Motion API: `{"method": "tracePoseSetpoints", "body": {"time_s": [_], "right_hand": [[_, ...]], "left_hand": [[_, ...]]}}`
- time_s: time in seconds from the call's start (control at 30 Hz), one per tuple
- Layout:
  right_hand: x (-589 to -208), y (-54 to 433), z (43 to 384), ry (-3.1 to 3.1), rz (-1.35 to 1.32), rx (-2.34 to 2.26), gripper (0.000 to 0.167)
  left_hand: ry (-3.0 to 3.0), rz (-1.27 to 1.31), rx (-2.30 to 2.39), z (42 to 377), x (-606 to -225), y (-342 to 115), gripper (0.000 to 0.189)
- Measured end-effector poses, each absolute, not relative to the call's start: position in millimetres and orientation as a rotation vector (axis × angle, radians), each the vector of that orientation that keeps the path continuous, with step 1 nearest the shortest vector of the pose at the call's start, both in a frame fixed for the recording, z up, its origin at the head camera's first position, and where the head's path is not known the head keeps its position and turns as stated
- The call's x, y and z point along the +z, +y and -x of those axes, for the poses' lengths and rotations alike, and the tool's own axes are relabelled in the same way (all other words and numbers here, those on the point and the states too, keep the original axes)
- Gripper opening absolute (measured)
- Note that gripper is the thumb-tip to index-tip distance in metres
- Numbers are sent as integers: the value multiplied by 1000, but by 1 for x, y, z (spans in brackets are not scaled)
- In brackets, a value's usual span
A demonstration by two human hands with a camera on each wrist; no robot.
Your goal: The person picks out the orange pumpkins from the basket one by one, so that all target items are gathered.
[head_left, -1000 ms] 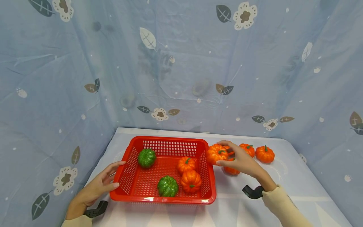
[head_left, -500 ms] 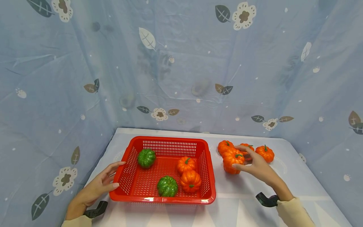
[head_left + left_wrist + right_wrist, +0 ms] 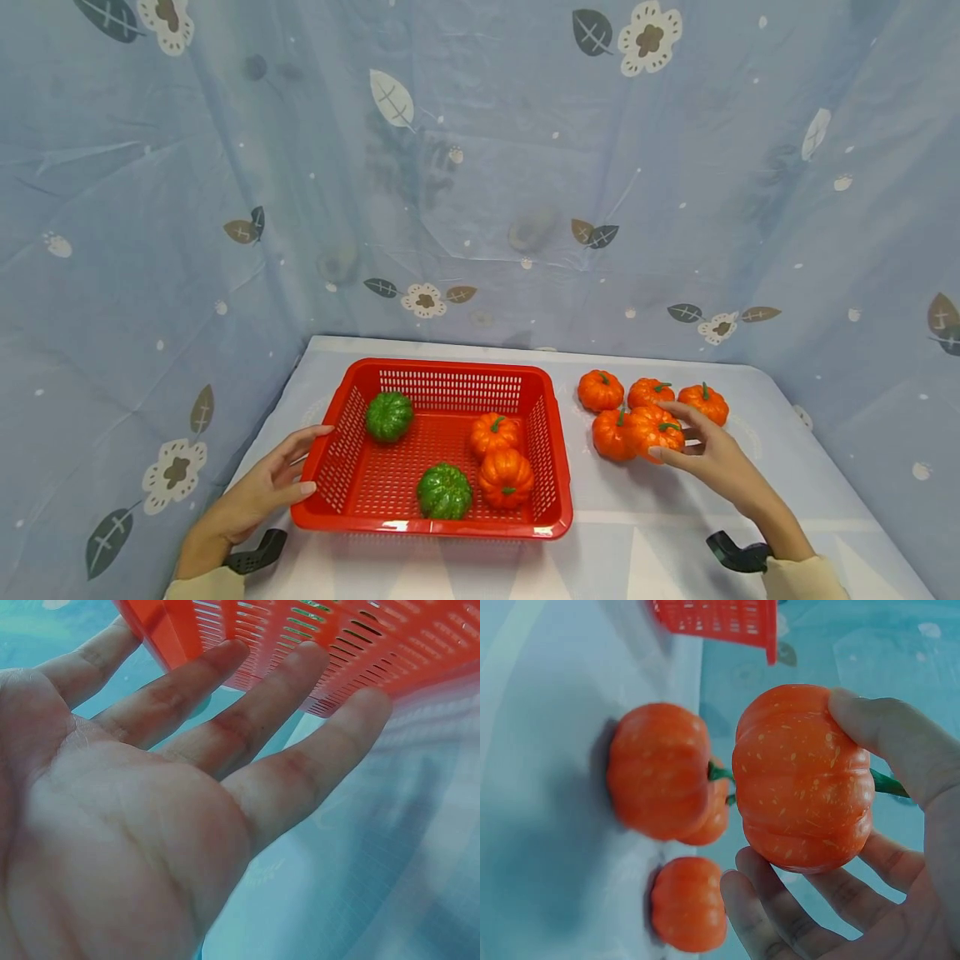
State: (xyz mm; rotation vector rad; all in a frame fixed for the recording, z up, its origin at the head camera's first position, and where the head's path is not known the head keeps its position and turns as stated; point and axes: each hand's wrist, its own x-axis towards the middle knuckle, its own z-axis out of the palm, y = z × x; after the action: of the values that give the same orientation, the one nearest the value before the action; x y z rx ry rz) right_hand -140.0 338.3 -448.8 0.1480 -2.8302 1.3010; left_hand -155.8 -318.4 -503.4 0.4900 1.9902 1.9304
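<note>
My right hand [image 3: 708,454] pinches an orange toy pumpkin [image 3: 651,433] with a green stem between thumb and fingers, close over the table. In the right wrist view, the gripped pumpkin [image 3: 802,780] shows yellow specks. My left hand [image 3: 258,496] is at the left side of a red plastic basket [image 3: 431,527], fingertips right at its rim. The left wrist view shows those fingers [image 3: 277,784] straight and spread against the slotted wall. Two green pumpkins [image 3: 388,417] and two orange pumpkins [image 3: 506,479] lie inside the basket.
Right of the basket, several more orange pumpkins [image 3: 600,391] stand on the white table [image 3: 600,542]; one pumpkin [image 3: 611,435] is partly behind the held one. A blue patterned curtain [image 3: 480,183] encloses the table at the back and both sides.
My right hand has carried the orange pumpkin rightward, away from the basket's right rim to beside the other orange pumpkins. The left hand and the basket have stayed in place.
</note>
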Motion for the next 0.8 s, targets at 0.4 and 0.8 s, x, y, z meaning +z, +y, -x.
{"method": "tracePoseSetpoints", "body": {"time_s": [0.4, 0.8], "right_hand": [[-468, 363, 138, -2853, -19, 1286, 80], [-489, 380, 147, -2907, 126, 1306, 86]], "left_hand": [[1958, -522, 1946, 156, -503, -319, 72], [1972, -492, 1936, 156, -503, -319, 72]]}}
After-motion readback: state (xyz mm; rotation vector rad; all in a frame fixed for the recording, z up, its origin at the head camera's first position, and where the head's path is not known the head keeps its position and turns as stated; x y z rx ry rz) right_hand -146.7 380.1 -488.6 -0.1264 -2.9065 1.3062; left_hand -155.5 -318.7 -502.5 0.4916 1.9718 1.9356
